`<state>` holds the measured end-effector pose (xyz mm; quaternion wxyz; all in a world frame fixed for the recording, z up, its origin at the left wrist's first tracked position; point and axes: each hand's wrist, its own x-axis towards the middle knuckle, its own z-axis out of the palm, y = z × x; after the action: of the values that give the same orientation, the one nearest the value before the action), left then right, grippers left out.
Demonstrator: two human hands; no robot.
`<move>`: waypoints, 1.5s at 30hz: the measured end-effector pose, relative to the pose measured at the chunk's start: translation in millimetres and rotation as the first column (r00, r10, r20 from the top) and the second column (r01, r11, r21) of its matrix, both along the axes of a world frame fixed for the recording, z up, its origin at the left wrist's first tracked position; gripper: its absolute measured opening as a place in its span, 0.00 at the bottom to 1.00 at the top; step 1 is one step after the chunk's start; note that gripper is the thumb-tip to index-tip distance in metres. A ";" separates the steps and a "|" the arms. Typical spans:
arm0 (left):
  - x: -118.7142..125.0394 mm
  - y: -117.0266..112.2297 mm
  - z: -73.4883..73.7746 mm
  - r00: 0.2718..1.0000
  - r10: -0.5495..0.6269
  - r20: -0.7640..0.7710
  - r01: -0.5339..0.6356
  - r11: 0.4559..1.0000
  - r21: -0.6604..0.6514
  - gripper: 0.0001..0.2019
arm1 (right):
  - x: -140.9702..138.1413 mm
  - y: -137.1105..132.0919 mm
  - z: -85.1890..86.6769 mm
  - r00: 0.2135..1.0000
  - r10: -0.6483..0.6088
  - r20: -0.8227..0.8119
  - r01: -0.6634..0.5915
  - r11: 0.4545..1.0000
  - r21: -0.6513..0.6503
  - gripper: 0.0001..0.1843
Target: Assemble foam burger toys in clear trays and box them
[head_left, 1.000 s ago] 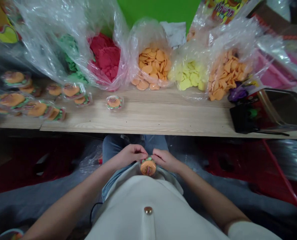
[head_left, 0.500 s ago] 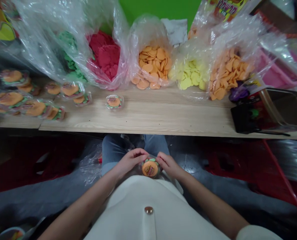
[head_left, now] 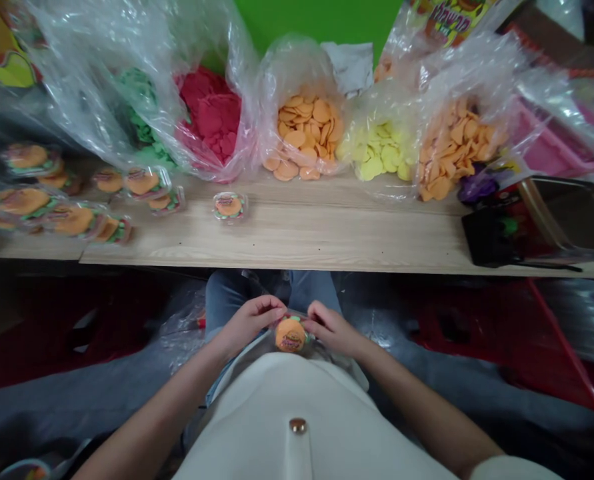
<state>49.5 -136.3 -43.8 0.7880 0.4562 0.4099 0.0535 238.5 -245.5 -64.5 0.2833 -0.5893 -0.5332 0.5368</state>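
Note:
Low over my lap is a small clear plastic box with a burger-shaped candy (head_left: 291,335) inside, its round orange top printed and a bit of green showing at the edge. My left hand (head_left: 255,321) pinches the box's upper left edge between thumb and fingers. From the other side, my right hand (head_left: 333,328) grips its right edge with bent fingers. The underside of the box is hidden. On the table ahead, a similar boxed burger candy (head_left: 229,206) stands alone.
Several boxed burger candies (head_left: 71,219) are stacked on the wooden table (head_left: 327,227) at left. Along the back stand plastic bags of green, red (head_left: 209,113), orange (head_left: 307,130) and yellow pieces (head_left: 384,150). At right are a black object (head_left: 484,237) and a dark-lidded container (head_left: 574,213).
Both hands and the boxed burger candy have shifted slightly to the left. My right fingers are more bent at the box's edge. Things on the table stay where they were.

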 end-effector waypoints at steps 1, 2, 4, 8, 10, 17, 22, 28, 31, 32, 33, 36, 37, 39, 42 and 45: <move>0.8 -0.7 1.9 1.000 -0.028 -0.008 0.028 0.999 0.015 0.11 | 2.3 5.6 4.1 0.998 0.060 0.029 -0.060 0.998 0.009 0.14; 1.5 -2.1 3.4 0.998 -0.055 -0.012 0.055 0.998 0.031 0.11 | 3.7 10.0 7.9 0.990 0.129 0.058 -0.131 0.991 0.025 0.14; 2.8 -6.6 5.4 0.995 -0.094 -0.015 0.095 0.994 0.062 0.11 | 4.7 14.2 13.4 0.959 0.258 0.116 -0.267 0.961 0.071 0.15; 5.5 -13.4 5.9 0.998 -0.064 -0.003 0.064 0.995 0.080 0.11 | 4.1 8.9 12.3 0.932 0.324 0.163 -0.345 0.931 0.122 0.15; 7.0 -10.1 7.1 0.997 -0.069 0.019 0.067 0.994 0.082 0.12 | 6.0 7.9 8.9 0.951 0.292 0.106 -0.303 0.947 0.109 0.16; 21.4 23.3 18.3 0.966 -0.188 0.177 0.207 0.973 -0.099 0.17 | 23.4 37.4 5.5 0.970 0.067 -0.234 -0.093 0.990 -0.105 0.19; 55.3 41.2 16.4 0.948 0.274 0.161 -0.236 0.946 -0.224 0.18 | 27.2 47.3 6.1 0.807 -0.482 -0.340 0.492 0.868 -0.063 0.22; 94.8 35.6 16.0 0.848 0.504 0.162 -0.438 0.840 -0.320 0.15 | 10.9 49.3 9.8 0.762 -0.454 -0.461 0.436 0.887 -0.152 0.20; 106.9 21.7 18.7 0.801 0.552 0.234 -0.504 0.831 -0.234 0.16 | 9.6 53.2 5.4 0.715 -0.519 -0.468 0.523 0.842 -0.133 0.17; 110.2 17.4 20.1 0.778 0.572 0.259 -0.536 0.820 -0.201 0.16 | 10.6 53.8 3.3 0.692 -0.528 -0.492 0.542 0.830 -0.129 0.17; 113.4 13.9 21.6 0.759 0.586 0.282 -0.562 0.809 -0.170 0.16 | 12.0 53.9 1.2 0.674 -0.528 -0.517 0.553 0.825 -0.121 0.16; 122.3 9.3 25.4 0.766 0.563 0.311 -0.556 0.823 -0.120 0.17 | 18.9 50.4 -3.3 0.686 -0.489 -0.539 0.551 0.833 -0.054 0.15; 125.4 10.0 26.1 0.788 0.535 0.305 -0.525 0.842 -0.119 0.18 | 24.0 47.7 -3.8 0.704 -0.479 -0.523 0.545 0.837 -0.033 0.15; 132.8 14.4 26.4 0.846 0.452 0.281 -0.431 0.892 -0.137 0.20 | 44.6 39.6 -3.5 0.774 -0.438 -0.456 0.493 0.870 0.002 0.15; 147.7 25.3 22.0 0.925 0.325 0.195 -0.288 0.937 -0.197 0.21 | 113.0 15.7 2.1 0.772 -0.611 -0.176 0.630 0.773 0.077 0.12; 165.6 36.9 9.3 0.957 0.262 0.125 -0.238 0.954 -0.182 0.21 | 212.8 -26.2 16.8 0.255 -0.967 0.024 0.934 0.253 0.253 0.11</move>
<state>215.1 -99.5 -34.6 0.8380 0.3287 0.4080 0.1526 451.4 -271.7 -47.7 0.5560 -0.8057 -0.1387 0.1499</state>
